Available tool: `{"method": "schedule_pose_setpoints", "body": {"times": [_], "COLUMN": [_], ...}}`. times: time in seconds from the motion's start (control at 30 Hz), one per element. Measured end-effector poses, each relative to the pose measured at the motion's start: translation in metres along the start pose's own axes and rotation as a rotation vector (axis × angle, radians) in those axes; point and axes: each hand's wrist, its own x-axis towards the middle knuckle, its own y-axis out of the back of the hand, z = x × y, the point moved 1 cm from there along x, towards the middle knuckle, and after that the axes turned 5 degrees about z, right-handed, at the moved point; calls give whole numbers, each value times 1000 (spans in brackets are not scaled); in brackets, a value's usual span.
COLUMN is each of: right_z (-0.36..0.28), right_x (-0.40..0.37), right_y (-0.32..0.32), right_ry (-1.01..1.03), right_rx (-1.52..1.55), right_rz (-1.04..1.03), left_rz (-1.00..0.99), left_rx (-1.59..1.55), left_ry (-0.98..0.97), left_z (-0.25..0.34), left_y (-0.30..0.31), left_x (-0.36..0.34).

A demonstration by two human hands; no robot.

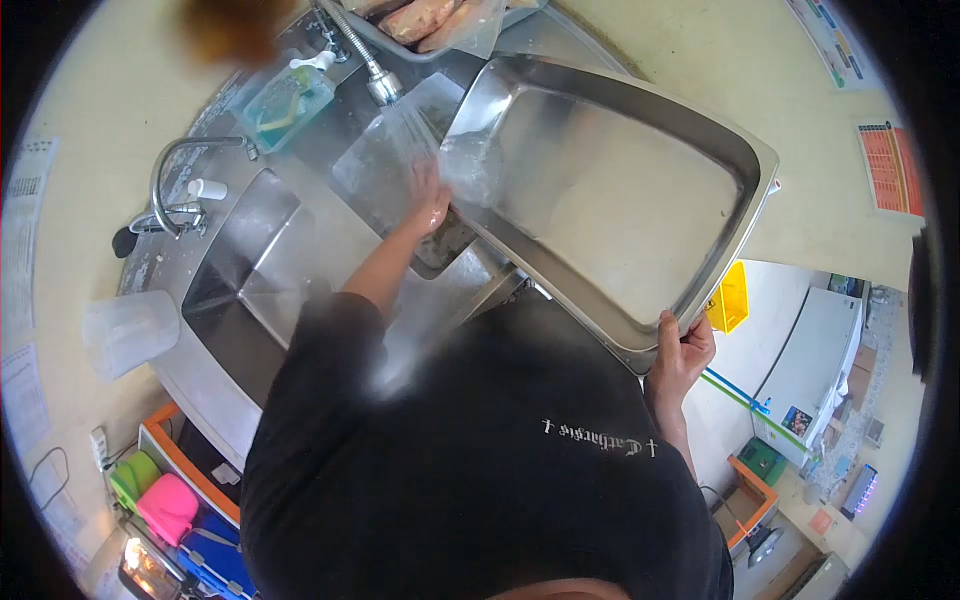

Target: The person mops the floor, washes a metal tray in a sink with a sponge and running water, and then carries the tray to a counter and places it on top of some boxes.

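A large, deep steel pan is held tilted over the sink, with a shallow layer of cloudy water in it. My right hand grips its near right corner, thumb over the rim. At the pan's left edge is my left hand, wet, its fingers stretched out under the spray. Whether those fingers touch the rim is hard to tell. Water falls from a spray nozzle on a flexible metal hose, striking around the left hand and the pan's left end.
A second sink basin with a curved faucet lies to the left. Near the nozzle stands a green-tinted container. A grey tray of raw meat sits at the back. A translucent plastic jug stands at the counter's left edge.
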Motion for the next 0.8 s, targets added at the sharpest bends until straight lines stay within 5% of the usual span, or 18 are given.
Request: {"method": "schedule_pose_setpoints", "body": {"times": [0.03,0.17,0.33,0.43,0.53,0.8], "right_z": [-3,-2,7,8,11,10], "right_x": [0,-3,-3,-5,-6,-8], "right_y": [-4,-5,9,10,12,13], "right_ry": [-21,-36,-124,-161,-171,-90], "right_rx": [34,61,142,159,153,100], "right_rz": [14,65,77,101,107,61], "left_rz": [153,-22,107,174,-8,-161], "left_rx": [-4,-518,-667,-896,-478,540], "left_ry": [85,815,1191,1243,992,-128], "left_z": [-3,89,47,61,5,77], "left_y": [-12,52,40,46,23,32], "left_x": [-4,13,16,23,23,23]}}
